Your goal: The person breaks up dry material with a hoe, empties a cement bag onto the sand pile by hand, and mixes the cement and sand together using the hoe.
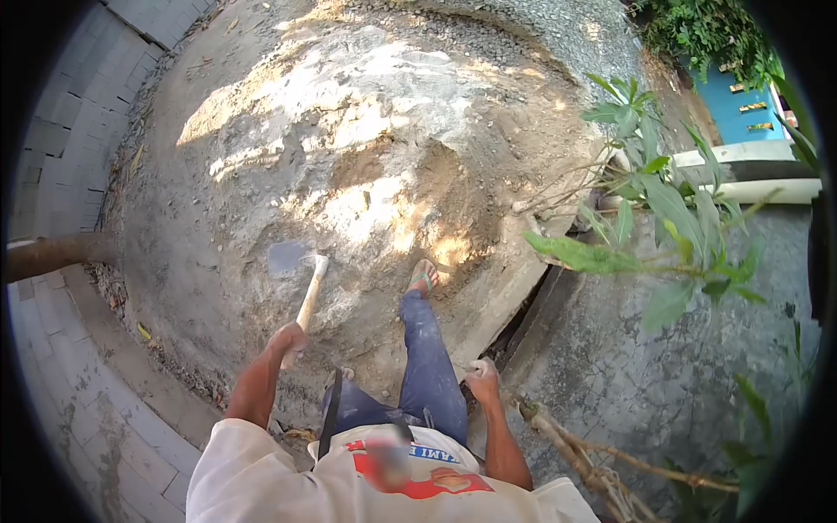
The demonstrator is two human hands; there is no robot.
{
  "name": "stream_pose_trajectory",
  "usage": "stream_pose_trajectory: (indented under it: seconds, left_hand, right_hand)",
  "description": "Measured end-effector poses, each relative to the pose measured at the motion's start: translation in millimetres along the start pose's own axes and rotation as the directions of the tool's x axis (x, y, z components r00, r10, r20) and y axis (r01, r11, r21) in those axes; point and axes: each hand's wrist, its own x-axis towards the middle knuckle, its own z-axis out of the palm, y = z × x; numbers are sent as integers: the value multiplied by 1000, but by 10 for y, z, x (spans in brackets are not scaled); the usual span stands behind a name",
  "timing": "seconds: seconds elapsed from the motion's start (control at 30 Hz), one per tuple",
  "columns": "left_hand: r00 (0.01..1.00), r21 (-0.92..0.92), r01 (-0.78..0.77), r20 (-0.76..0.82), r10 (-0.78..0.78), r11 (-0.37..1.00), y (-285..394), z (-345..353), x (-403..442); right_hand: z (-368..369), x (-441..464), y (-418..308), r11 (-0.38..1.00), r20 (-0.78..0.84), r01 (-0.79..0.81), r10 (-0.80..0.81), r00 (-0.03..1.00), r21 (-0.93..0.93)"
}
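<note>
My left hand (290, 339) is wrapped around the pale wooden handle of a hoe (310, 295). The hoe's flat grey blade (289, 258) rests on or just above the sandy ground ahead; I cannot tell which. Out to the other side, my right hand (481, 381) is closed, with dusty whitish fingers, beside my hip and near the edge of a concrete slab. Whatever it may hold is hidden. One foot in a green-strapped sandal (425, 277) stands forward on the sand, beyond the hoe's handle.
A broad mound of grey sand (392, 96) spreads ahead, with gravel (575, 35) behind it. Stacked light blocks (70, 157) line the left, beside a trunk or post (61, 254). To the right are a concrete slab (593, 349), a dark gap along it, and a leafy plant (671, 218).
</note>
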Motion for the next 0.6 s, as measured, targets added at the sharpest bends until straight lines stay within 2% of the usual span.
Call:
stream_pose_trajectory:
  seconds: [0.03, 0.07, 0.13, 0.23, 0.27, 0.3, 0.33, 0.37, 0.43, 0.47, 0.53, 0.57, 0.6]
  left_hand:
    - [999, -12, 31, 21, -31, 999, 161, -27, 91]
    - [999, -137, -27, 20, 30, 990, 265, -65, 180]
    - [987, -214, -66, 128, 95, 975, 511, -456, 177]
    - [995, -194, -5, 93, 24, 981, 1112, -1243, -382]
    - [980, -448, 104, 197, -16, 888, 1223, -1404, -591]
    - [954, -657, 222, 299, -21, 720, 1318, -1525, -816]
    - [953, -667, 238, 300, -39, 706, 1434, -1589, -1100]
    - [959, -716, 206, 284, 9, 667, 1550, -1606, -1395]
    - [966, -769, 174, 255, 47, 615, 1576, -1512, -1793]
    - [966, -743, 99, 232, 117, 662, 1558, -1402, -1964]
    - [963, -638, -82, 148, 226, 766, 1500, -1118, -2231]
    - [959, -550, -179, 87, 269, 816, 1459, -983, -2333]
    - [960, -561, -176, 83, 266, 809, 1475, -938, -2460]
  right_hand:
    - [-175, 294, -310, 998, -22, 47, -48, 999, -41]
    - [-342, 597, -603, 999, 67, 27, -30, 997, 42]
    - [-558, 1016, -1239, 986, 210, 18, -53, 976, 165]
    - [-583, 1410, -1893, 966, 388, 52, -151, 909, 255]
    - [-538, 1467, -2083, 966, 409, 56, -159, 898, 251]
    - [-449, 1467, -2284, 947, 484, 30, -191, 854, 320]
    - [-365, 1428, -2465, 924, 554, -7, -222, 803, 381]
    - [-296, 1381, -2648, 927, 572, -4, -227, 788, 374]
    - [-140, 1300, -2996, 867, 724, -300, -95, 684, 397]
    - [-39, 1275, -3112, 874, 732, -295, -97, 674, 387]
    - [134, 1256, -3277, 567, 775, -623, -46, 630, 540]
    - [170, 1261, -3352, 577, 780, -621, -43, 625, 530]
    - [198, 1259, -3428, 408, 757, -666, -111, 643, 625]
